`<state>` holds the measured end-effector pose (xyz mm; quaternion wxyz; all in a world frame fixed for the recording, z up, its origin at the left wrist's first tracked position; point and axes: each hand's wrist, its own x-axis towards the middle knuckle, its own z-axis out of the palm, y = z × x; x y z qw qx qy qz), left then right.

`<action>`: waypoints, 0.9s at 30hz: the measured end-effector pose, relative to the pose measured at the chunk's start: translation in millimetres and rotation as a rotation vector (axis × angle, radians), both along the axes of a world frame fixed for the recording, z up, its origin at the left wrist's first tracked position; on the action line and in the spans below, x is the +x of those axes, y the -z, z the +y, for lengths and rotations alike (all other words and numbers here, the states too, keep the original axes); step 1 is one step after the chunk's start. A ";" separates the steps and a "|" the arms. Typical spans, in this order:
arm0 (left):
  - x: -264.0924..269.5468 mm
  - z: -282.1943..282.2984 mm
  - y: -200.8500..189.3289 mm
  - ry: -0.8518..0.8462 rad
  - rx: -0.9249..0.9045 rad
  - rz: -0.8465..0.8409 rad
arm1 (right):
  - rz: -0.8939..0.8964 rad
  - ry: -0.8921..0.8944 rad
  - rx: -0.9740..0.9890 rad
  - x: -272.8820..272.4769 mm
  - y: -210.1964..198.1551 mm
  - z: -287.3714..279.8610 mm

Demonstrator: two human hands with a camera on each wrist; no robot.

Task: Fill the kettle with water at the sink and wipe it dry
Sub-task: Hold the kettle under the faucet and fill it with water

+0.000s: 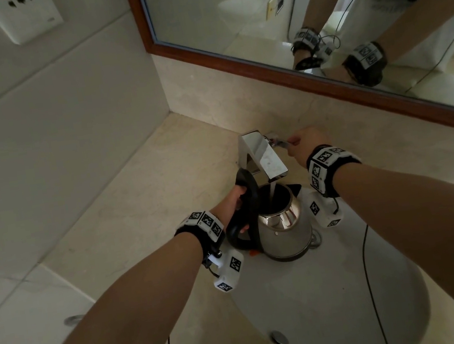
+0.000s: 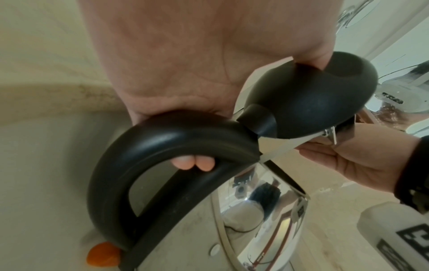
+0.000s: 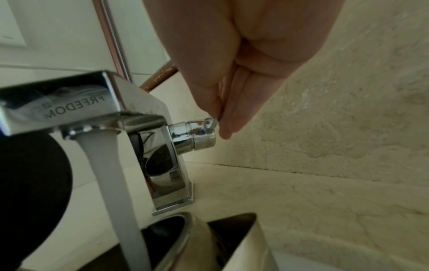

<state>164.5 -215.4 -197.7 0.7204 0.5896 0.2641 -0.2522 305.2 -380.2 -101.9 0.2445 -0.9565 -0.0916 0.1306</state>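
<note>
A steel kettle (image 1: 285, 229) with a black handle (image 2: 148, 146) stands in the white sink basin (image 1: 344, 302), its black lid (image 2: 325, 102) flipped up. My left hand (image 1: 232, 205) grips the handle, fingers curled round it. Water (image 3: 113, 183) streams from the square chrome faucet (image 1: 263, 155) into the kettle's open mouth. My right hand (image 1: 305, 141) pinches the thin faucet lever (image 3: 212, 123) beside the tap, next to the chrome knob with red and blue dots.
A beige stone counter (image 1: 162, 182) surrounds the basin, with a wall on the left and a wood-framed mirror (image 1: 261, 59) behind. The drain plug (image 1: 279, 339) sits near the basin's front. An orange switch (image 2: 102, 254) shows at the kettle's base. Cables hang from both wrists.
</note>
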 end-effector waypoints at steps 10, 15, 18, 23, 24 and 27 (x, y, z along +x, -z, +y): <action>0.1 -0.5 2.2 -0.034 0.003 0.007 | -0.003 0.002 0.003 -2.9 -1.9 0.1; -0.5 0.1 2.1 -0.033 0.004 0.010 | 0.012 0.031 0.020 -4.1 -1.4 1.1; -0.7 0.9 1.5 -0.008 0.006 0.001 | 0.009 0.026 0.002 -3.4 -2.5 1.1; -1.6 0.5 -0.2 0.005 -0.009 -0.001 | 0.000 -0.004 -0.015 -4.3 -2.8 1.2; -1.3 0.6 -0.7 -0.002 -0.015 0.003 | -0.004 -0.006 -0.024 -4.5 -3.1 1.2; -1.3 0.8 -3.5 -0.010 -0.020 0.013 | -0.009 -0.002 -0.030 -4.6 -3.6 1.4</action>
